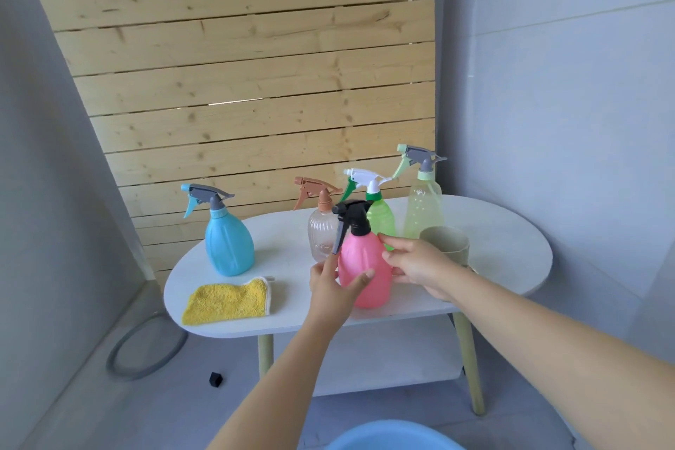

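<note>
A pink spray bottle [365, 267] with a black trigger head stands upright near the front of the white oval table [504, 248]. My left hand [330, 285] holds its left side, thumb across the front of the body. My right hand [416, 263] touches its right side with fingers spread around the shoulder. Behind it stand a clear bottle with a brown head [321, 234], a green bottle with a white head [383, 214] and a tall pale green bottle [423, 205]. A blue spray bottle [228, 241] stands at the left.
A yellow cloth [228, 301] lies at the table's front left. A pale green cup [447, 243] stands just behind my right hand. Below are a lower shelf [383, 358], a grey ring [146, 347] and a black cube [216, 379] on the floor, and a blue basin rim [394, 437].
</note>
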Demonstrator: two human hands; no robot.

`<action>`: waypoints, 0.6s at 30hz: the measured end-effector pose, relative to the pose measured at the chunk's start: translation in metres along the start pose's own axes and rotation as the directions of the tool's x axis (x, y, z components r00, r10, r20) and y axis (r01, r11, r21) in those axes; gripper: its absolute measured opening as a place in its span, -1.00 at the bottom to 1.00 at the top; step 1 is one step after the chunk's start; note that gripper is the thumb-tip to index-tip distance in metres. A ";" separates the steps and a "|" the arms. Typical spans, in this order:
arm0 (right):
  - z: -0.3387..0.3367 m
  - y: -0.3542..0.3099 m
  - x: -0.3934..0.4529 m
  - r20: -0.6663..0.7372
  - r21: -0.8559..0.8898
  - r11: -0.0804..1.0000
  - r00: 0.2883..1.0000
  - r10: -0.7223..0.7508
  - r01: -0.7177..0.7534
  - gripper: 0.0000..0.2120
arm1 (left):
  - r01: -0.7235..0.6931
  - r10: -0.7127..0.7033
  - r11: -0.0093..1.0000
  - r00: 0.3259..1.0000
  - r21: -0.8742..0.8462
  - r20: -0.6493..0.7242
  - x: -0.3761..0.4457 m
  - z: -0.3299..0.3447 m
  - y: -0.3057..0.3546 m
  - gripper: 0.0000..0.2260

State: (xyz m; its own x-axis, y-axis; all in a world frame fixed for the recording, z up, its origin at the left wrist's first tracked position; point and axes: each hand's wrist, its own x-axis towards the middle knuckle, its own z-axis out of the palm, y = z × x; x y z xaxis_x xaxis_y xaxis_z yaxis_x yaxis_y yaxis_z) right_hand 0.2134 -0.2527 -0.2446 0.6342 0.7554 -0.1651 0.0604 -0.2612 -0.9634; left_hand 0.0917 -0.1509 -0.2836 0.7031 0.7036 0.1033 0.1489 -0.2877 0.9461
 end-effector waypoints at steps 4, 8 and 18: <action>0.016 0.002 0.002 0.051 0.076 0.997 0.999 -0.016 0.012 -0.55 | 0.017 -0.017 0.998 1.000 0.068 0.006 0.013 -0.024 0.002 -0.38; 0.048 0.003 0.024 0.073 0.072 0.997 0.997 -0.034 0.029 -0.51 | 0.142 -0.126 0.956 0.989 0.257 -0.075 0.026 -0.046 0.011 -0.43; 0.123 -0.018 0.080 0.161 0.153 0.988 0.987 -0.029 0.004 -0.53 | 0.308 -0.215 0.916 0.918 0.257 -0.333 0.053 -0.090 0.007 -0.64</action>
State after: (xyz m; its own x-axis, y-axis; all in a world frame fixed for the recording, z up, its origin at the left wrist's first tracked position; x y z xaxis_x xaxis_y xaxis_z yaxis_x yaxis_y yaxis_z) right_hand 0.1682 -0.1140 -0.2666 0.5001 0.8493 -0.1691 -0.0559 -0.1631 -0.9850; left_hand 0.0673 -0.0568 -0.2433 0.3816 0.9243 -0.0064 0.5321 -0.2140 0.8192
